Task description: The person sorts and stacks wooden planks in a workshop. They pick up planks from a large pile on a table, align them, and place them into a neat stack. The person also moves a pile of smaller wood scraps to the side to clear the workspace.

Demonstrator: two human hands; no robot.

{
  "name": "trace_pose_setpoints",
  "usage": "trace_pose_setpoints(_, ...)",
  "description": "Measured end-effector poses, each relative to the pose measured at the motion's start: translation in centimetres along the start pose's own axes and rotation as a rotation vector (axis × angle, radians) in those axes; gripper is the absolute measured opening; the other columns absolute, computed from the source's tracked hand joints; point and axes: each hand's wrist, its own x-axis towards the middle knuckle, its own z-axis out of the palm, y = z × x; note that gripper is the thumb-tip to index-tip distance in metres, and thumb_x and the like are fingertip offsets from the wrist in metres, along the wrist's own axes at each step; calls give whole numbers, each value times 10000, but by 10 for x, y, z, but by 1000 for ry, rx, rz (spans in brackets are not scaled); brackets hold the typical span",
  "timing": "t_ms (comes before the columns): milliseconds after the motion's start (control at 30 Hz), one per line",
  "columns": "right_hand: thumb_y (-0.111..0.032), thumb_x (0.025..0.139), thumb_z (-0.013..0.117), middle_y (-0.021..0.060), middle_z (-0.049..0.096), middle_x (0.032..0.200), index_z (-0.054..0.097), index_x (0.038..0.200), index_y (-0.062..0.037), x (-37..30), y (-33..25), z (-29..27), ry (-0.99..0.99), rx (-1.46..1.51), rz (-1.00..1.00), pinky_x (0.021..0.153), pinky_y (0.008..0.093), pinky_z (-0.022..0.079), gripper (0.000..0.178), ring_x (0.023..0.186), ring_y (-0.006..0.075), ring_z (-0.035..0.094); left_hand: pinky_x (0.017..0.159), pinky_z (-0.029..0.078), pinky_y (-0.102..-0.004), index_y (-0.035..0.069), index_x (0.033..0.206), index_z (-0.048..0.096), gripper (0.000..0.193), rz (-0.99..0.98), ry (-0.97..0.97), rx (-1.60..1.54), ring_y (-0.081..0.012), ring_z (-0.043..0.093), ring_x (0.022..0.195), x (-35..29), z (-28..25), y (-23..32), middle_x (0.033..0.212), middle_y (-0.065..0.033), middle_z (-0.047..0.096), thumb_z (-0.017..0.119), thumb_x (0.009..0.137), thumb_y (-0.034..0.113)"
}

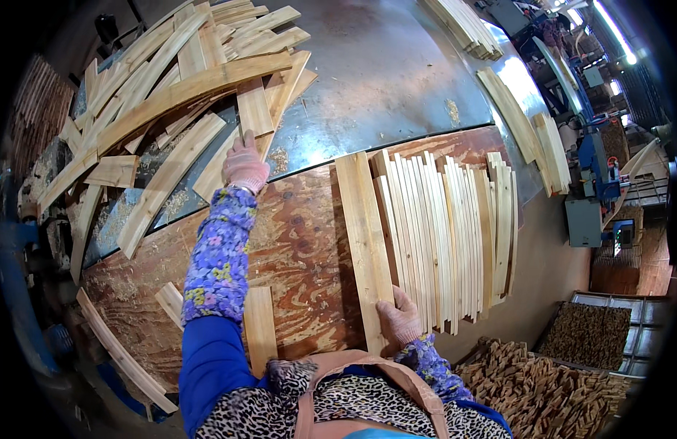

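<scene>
My left hand [247, 167], in a pinkish work glove, stretches out to the heap of loose wooden boards at the far left. Its fingers are extended at the lower end of a short board [255, 110], and I cannot tell whether they press on it. Close to my body, my right hand [401, 316], gloved the same way, grips the near end of a wide wooden board [362, 241], thumb on its face. That board leans at the left end of a row of narrow wooden slats [441, 241] standing on edge on the plywood tabletop [302, 234].
A long curved board [185, 91] lies across the heap. Sawdust [278, 159] dots the metal surface [360, 80] beyond the plywood. Other boards [518, 121] lie at the far right. One short board [260, 329] lies near my body. Wood offcuts [543, 388] are piled at the lower right.
</scene>
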Motion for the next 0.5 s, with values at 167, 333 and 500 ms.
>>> trace_pose_setpoints(167, 29, 969, 651, 107, 725, 1235, 555, 1463, 32, -8, -13, -5, 107, -100, -63, 931, 322, 567, 503, 1084, 183, 692, 673, 690, -401, 96, 1648, 292, 924, 102, -350, -637, -252, 729, 817, -130, -36, 8, 1199, -201, 650, 735, 842, 16)
trace_pose_setpoints(333, 20, 988, 642, 112, 701, 1291, 536, 1495, 20, -6, -33, -4, 173, -11, -221, 967, 350, 572, 518, 1136, 201, 676, 1168, 456, -524, 92, 1657, 323, 979, 299, -333, -808, -452, 528, 1344, -361, 109, 36, 1511, -311, 435, 771, 817, 320)
trace_pose_setpoints(500, 0, 986, 685, 134, 696, 1346, 528, 1511, 42, 14, -56, -57, 324, -132, -372, 972, 342, 577, 550, 1147, 213, 685, 1264, 336, -480, 142, 1708, 217, 1041, 540, -1022, -437, -431, 341, 1554, -388, 97, 106, 1701, -250, 305, 727, 879, 512)
